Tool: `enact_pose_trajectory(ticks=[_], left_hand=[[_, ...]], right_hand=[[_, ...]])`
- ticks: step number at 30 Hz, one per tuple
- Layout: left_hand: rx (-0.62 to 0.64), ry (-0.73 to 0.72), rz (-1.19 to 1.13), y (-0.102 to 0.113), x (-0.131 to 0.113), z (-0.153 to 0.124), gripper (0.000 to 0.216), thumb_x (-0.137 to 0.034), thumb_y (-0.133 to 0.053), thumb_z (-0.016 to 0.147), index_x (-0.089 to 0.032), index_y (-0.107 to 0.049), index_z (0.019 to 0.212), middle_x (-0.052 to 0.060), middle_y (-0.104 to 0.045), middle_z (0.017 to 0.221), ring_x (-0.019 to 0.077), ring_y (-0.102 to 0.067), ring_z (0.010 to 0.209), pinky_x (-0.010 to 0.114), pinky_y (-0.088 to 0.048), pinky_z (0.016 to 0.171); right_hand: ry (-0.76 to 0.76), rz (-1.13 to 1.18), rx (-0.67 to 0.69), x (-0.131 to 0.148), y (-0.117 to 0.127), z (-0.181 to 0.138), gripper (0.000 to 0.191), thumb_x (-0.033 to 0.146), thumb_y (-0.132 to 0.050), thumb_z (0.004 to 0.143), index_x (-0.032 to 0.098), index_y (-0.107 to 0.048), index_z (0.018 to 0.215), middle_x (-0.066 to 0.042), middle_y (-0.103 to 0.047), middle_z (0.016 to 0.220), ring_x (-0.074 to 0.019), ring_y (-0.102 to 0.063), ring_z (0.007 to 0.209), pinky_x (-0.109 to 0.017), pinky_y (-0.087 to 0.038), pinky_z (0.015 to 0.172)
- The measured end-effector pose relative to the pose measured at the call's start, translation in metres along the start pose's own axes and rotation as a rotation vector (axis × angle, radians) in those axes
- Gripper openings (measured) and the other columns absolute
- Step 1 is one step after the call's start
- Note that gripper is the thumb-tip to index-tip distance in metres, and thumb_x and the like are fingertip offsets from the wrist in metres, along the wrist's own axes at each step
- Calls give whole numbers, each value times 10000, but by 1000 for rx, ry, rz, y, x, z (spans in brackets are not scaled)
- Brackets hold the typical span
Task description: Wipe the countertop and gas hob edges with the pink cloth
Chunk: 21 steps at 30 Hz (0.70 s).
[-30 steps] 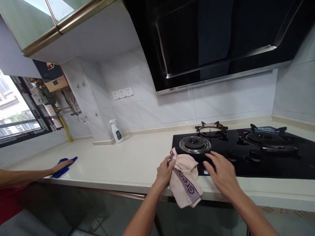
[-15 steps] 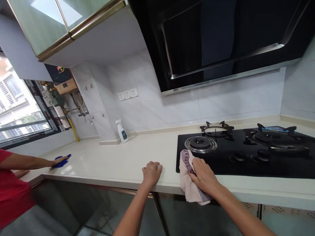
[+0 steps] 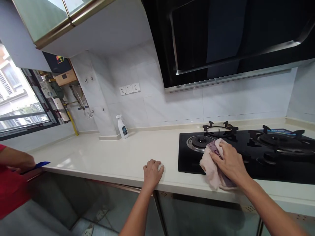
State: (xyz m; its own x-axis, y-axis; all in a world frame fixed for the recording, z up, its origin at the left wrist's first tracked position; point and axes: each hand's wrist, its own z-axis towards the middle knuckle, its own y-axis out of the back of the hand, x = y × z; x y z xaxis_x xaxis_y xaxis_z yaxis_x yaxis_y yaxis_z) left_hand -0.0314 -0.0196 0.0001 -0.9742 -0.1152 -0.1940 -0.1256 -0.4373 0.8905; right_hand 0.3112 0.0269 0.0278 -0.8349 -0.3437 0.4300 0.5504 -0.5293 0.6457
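My right hand [image 3: 228, 161] presses a pale pink cloth [image 3: 211, 162] onto the black glass hob [image 3: 246, 157], just in front of the left burner [image 3: 199, 143]. The fingers lie closed over the cloth, which hangs a little past the hob's front edge. My left hand [image 3: 152, 170] rests on the cream countertop [image 3: 118, 157] near its front edge, fingers curled under, holding nothing that I can see.
A white spray bottle [image 3: 122, 127] stands at the back by the wall. A pan support [image 3: 220, 128] lies behind the left burner. At the far left another person in a red top [image 3: 12, 186] holds a blue cloth [image 3: 36, 166]. A black hood hangs overhead.
The cloth passed from my left hand to my right, which has slid it right and up onto the hob. My left hand settled on the counter edge. The other person's blue cloth drew back left.
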Motion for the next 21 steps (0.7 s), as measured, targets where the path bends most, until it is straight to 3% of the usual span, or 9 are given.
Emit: enact_pose_trajectory(ticks=[4,7,12,17,21], left_hand=[[-13,-8,-14,-2,2,-1,246,-341,-581,950,-247,-712,1136,86,-662,1182,243,-568,1169,379,-376,979],[-19,-13,-24,-4,2,-2,247,-348,-580,953,-249,-712,1137,86,-662,1170,242,-572,1155,380,-379,972],[-41,-22,-31,-7,3,-2,251,-353,-580,955,-247,-711,1142,89,-662,1162,247,-575,1139,393,-379,971],[-40,-13,-49,-7,1,-1,257,-360,-602,941,-245,-717,1140,94,-658,1163,257,-569,1145,402,-377,975],[-22,9,-75,-5,0,1,253,-365,-611,929,-247,-728,1119,86,-656,1163,261,-560,1159,414,-370,987]], right_hand=[[92,-185,306,-9,-44,-8,605,559,-408,917,158,-519,1355,-173,-537,1432,-351,-453,1337,-504,-382,1035],[81,-231,410,-20,-54,-4,661,603,-392,932,179,-478,1432,-164,-493,1493,-360,-463,1335,-519,-395,1013],[-33,-338,364,-12,-56,22,585,603,-342,984,145,-582,1256,-188,-654,1190,-370,-551,1192,-518,-381,966],[-51,-341,360,26,-84,39,567,601,-397,966,129,-572,1227,-213,-622,1234,-412,-535,1180,-571,-329,973],[65,-240,411,66,-107,36,593,653,-455,920,166,-547,1247,-190,-587,1308,-391,-511,1204,-560,-324,976]])
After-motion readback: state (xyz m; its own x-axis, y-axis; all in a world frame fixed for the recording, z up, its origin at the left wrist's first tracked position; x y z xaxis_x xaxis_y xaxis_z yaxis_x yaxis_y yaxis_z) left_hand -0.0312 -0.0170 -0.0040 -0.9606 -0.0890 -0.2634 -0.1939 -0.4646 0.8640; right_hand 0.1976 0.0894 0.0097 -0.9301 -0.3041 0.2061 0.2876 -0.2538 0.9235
